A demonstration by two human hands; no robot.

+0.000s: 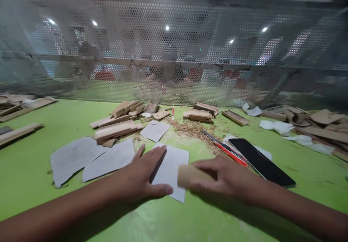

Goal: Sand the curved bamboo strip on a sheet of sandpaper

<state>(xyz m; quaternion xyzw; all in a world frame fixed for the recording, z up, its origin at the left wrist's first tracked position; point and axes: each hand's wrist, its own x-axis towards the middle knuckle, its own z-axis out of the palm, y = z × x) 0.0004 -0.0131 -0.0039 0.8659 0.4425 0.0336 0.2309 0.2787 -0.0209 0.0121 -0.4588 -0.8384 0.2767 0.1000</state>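
Note:
My left hand (141, 175) lies across a white sheet of paper (176, 162), fingers stretched and thumb apart. In my right hand (227, 176) is a pale tan, wood-like piece (190, 175), pinched between fingers and thumb; its near end is over the sheet's right edge. Slight blur hides whether it touches the paper. Left of my left hand lie two irregular white sheets (76, 156), and a smaller white piece (156, 130) sits just beyond. A red-and-dark cutter-like tool (231, 154) and a black smartphone (261, 161) rest beyond my right hand.
Curved tan wood-like strips (116, 127) are piled at the back left, with more (199, 115) at the back centre and both sides. Shavings (194, 130) litter the green tabletop (152, 224). A perforated screen (168, 49) bounds the far edge, with blurred people behind it.

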